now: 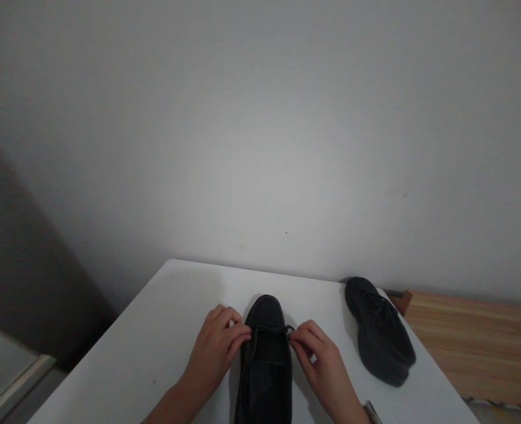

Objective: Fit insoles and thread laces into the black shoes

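A black lace-up shoe [266, 359] stands on the white table [163, 330], toe pointing away from me. My left hand [216, 350] pinches the lace at the shoe's left side. My right hand [320, 356] pinches the lace at the right side. The lace [271, 327] runs taut across the shoe between both hands. A second black shoe [379, 330] lies apart at the table's right edge, untouched.
A plain white wall rises just behind the table. A wooden surface [472, 347] adjoins the table on the right. A dark gap and a pale ledge [8, 377] lie to the left. A small grey object [372, 412] shows at the bottom edge.
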Action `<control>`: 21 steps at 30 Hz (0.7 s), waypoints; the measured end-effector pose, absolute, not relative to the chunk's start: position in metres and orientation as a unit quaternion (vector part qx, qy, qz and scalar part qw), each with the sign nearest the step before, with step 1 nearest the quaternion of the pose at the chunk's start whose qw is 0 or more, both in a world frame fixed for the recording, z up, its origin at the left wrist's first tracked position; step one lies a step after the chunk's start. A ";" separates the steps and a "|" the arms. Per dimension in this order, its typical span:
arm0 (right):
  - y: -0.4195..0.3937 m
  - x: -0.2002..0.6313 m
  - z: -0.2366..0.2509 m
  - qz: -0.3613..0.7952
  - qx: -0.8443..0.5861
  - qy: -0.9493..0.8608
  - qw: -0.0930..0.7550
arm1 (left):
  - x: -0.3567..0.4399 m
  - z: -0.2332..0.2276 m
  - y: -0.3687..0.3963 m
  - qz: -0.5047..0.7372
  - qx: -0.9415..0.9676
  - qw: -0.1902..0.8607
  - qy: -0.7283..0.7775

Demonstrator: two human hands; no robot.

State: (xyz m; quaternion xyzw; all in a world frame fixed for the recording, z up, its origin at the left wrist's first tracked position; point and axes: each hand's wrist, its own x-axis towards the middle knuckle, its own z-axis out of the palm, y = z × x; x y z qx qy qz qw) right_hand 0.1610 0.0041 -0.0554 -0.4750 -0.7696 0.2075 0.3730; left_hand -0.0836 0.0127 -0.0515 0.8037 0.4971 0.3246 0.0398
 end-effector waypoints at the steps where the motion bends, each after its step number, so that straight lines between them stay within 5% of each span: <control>1: 0.004 0.161 -0.055 0.216 -0.473 -0.768 0.373 | -0.083 -0.052 0.013 0.334 0.800 0.053 0.496; 13: -0.009 0.157 -0.047 0.229 -0.473 -0.746 0.409 | -0.079 -0.060 0.007 0.388 0.749 0.194 0.501; 21: -0.018 0.151 -0.031 0.153 -0.478 -0.806 0.314 | -0.064 -0.035 -0.010 0.304 0.778 0.199 0.512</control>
